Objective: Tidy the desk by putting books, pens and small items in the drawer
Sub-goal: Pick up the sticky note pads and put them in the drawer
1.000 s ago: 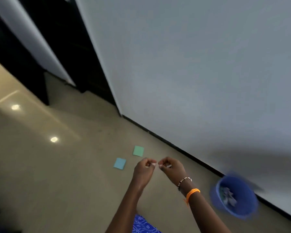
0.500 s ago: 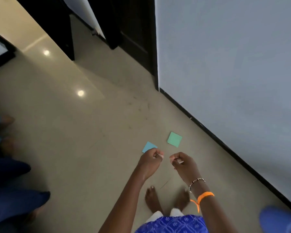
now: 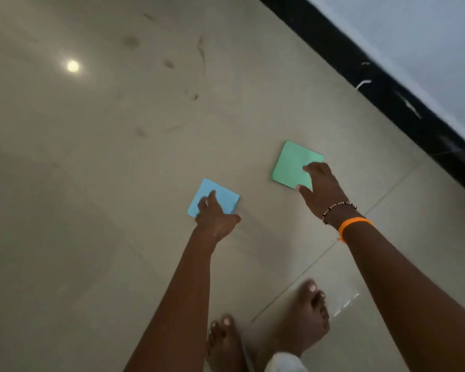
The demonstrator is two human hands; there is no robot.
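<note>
Nothing to read here: the blue note pad [image 3: 215, 196] and, just to its right, the green note pad [image 3: 293, 163] both show blank faces, with no lettering, labels, brands or numbers visible on either.
</note>
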